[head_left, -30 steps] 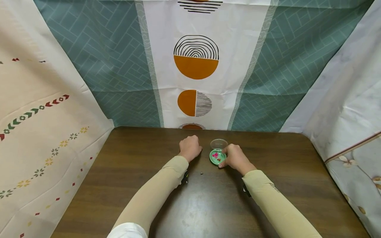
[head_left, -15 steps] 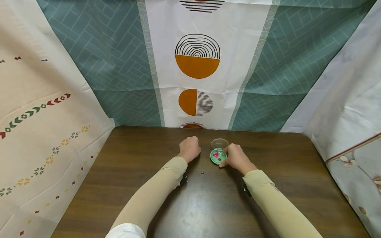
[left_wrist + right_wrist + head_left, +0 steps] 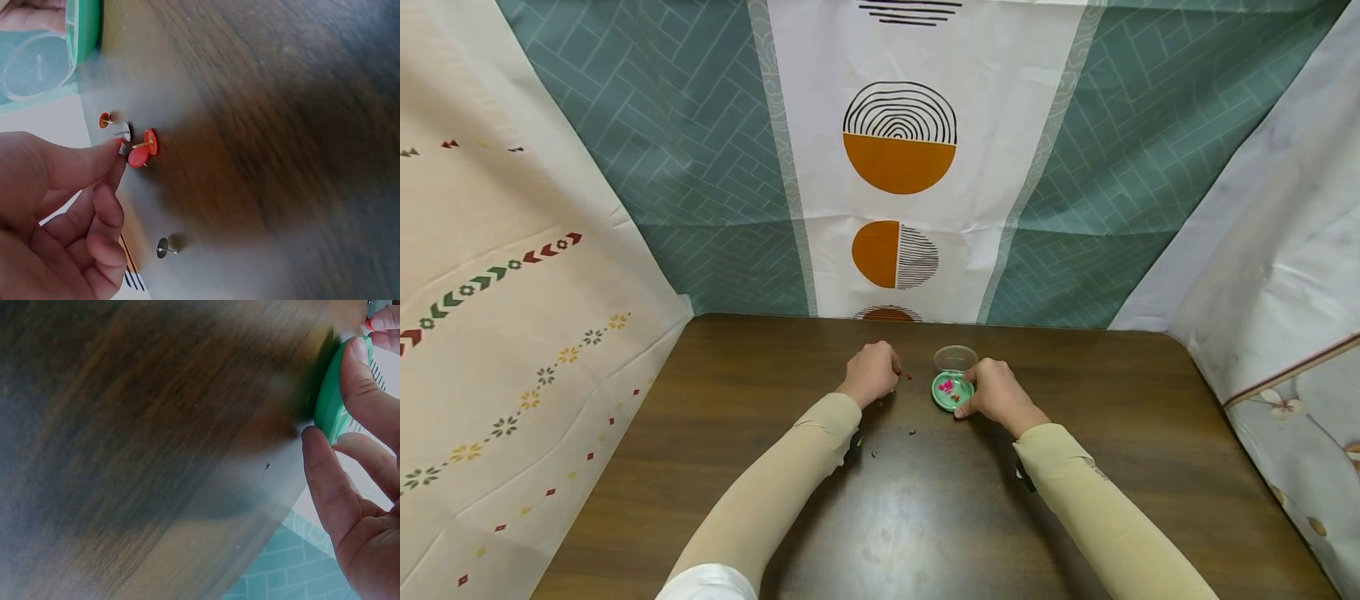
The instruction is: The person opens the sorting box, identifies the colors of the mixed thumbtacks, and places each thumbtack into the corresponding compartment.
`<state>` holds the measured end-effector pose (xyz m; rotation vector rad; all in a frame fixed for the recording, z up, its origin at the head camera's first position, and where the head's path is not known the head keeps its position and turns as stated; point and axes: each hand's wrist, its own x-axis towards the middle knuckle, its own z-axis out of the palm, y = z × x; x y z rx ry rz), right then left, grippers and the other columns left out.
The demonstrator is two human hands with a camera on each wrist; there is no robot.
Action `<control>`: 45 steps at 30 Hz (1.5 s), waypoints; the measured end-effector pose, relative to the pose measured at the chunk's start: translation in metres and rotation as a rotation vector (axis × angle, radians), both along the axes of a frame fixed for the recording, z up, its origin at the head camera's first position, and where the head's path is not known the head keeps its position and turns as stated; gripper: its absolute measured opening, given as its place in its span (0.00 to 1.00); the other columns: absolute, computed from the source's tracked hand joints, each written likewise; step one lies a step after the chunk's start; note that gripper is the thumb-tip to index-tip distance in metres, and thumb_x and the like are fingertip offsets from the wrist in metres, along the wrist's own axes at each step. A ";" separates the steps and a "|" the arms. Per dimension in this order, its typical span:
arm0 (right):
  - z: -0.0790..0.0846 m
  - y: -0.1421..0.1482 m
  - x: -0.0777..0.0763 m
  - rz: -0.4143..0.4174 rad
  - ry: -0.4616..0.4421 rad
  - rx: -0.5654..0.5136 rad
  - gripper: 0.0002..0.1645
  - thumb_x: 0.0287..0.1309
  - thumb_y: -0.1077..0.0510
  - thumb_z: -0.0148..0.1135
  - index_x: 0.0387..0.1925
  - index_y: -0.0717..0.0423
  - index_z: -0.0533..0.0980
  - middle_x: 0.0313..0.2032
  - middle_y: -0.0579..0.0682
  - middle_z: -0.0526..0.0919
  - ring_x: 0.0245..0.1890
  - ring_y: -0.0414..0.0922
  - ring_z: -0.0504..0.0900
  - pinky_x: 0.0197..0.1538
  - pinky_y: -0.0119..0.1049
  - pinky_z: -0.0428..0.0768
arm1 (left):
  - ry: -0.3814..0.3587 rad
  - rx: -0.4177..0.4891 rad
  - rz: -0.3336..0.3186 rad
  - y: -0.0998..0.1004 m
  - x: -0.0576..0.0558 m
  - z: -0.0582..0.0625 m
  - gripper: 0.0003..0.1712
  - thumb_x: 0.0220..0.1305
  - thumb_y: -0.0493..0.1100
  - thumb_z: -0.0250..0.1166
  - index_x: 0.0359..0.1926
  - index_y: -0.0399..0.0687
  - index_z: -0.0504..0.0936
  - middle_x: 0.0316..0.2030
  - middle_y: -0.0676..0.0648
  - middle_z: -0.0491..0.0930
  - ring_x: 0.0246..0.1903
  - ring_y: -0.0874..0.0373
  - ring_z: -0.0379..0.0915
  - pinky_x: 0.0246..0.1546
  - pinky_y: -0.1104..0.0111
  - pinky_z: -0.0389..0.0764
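Round green case (image 3: 941,402) stood in the head view near the table's (image 3: 1075,367) far edge, its clear lid (image 3: 956,358) open at the far side, with pink and red pieces (image 3: 946,386) inside. The right hand (image 3: 996,393) gripped it by the rim from the right, thumb at the near side, probably to steady it while leaving its mouth uncovered. The left hand (image 3: 872,372) was just left of the case. Beyond the far edge hung a patterned curtain (image 3: 898,167), limiting reach that way; the side edges lay well apart from both hands, and the wood between the forearms offered room, apart from a few small dark bits.

In the left wrist view, thumb and forefinger were pinched together on a red thumbtack (image 3: 119,144), mostly hidden by the fingertips. Such a narrow pinch seemed suited to so small a thing among points. Just beside it lay a cluster of red thumbtacks (image 3: 138,157) with a silver thumbtack (image 3: 128,131), while another metal thumbtack (image 3: 162,248) lay apart.

In the right wrist view, spread fingertips clamped the case's side wall, the palm behind; whether its base touched the wood could not be told.
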<state>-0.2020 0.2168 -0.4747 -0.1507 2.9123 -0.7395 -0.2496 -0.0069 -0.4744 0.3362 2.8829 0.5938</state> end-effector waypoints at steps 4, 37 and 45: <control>0.000 0.000 0.000 -0.002 -0.002 -0.003 0.35 0.19 0.48 0.83 0.36 0.60 0.83 0.38 0.52 0.85 0.38 0.47 0.79 0.44 0.43 0.78 | 0.007 -0.042 0.008 -0.001 0.000 0.000 0.02 0.53 0.46 0.68 0.29 0.56 0.84 0.32 0.56 0.83 0.30 0.59 0.76 0.29 0.62 0.76; 0.002 -0.003 0.003 0.002 -0.002 -0.012 0.34 0.20 0.49 0.83 0.37 0.61 0.83 0.39 0.53 0.86 0.40 0.47 0.80 0.43 0.41 0.78 | 0.024 -0.044 0.008 0.001 0.005 0.001 0.09 0.56 0.48 0.65 0.20 0.58 0.80 0.24 0.57 0.80 0.25 0.59 0.75 0.24 0.62 0.74; 0.003 -0.002 0.002 -0.018 -0.023 -0.014 0.36 0.19 0.48 0.83 0.37 0.61 0.83 0.41 0.53 0.85 0.41 0.47 0.79 0.45 0.43 0.78 | 0.020 -0.042 0.009 0.001 0.004 0.002 0.06 0.55 0.44 0.62 0.23 0.56 0.80 0.25 0.56 0.80 0.25 0.59 0.75 0.24 0.61 0.75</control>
